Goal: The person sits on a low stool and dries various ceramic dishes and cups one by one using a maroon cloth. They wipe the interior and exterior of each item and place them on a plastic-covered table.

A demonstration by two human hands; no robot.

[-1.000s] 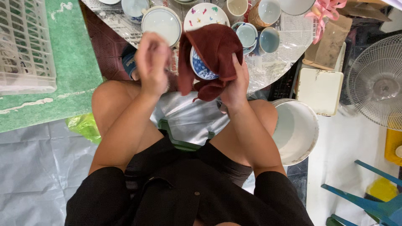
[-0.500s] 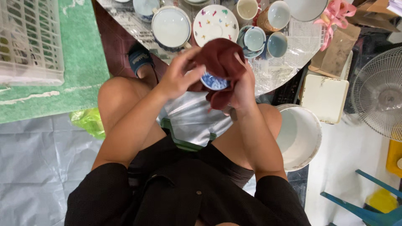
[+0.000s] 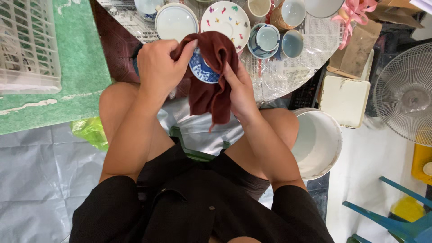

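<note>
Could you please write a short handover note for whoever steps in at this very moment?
Left hand: gripping the dark red cloth at the edge of the blue-and-white dish.
Right hand: holding the dish from below through the cloth.
Position: dish and cloth are held above the lap, just in front of the round table.
Done: cloth is wrapped around most of the dish, with only part of its patterned face showing.
Left: the dish is not yet set down. A white bowl, a spotted plate and several cups sit on the table.

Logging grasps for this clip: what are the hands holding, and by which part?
Both hands, left hand and right hand, grip a blue-and-white dish by opposite rim edges through a brown cloth.
</note>
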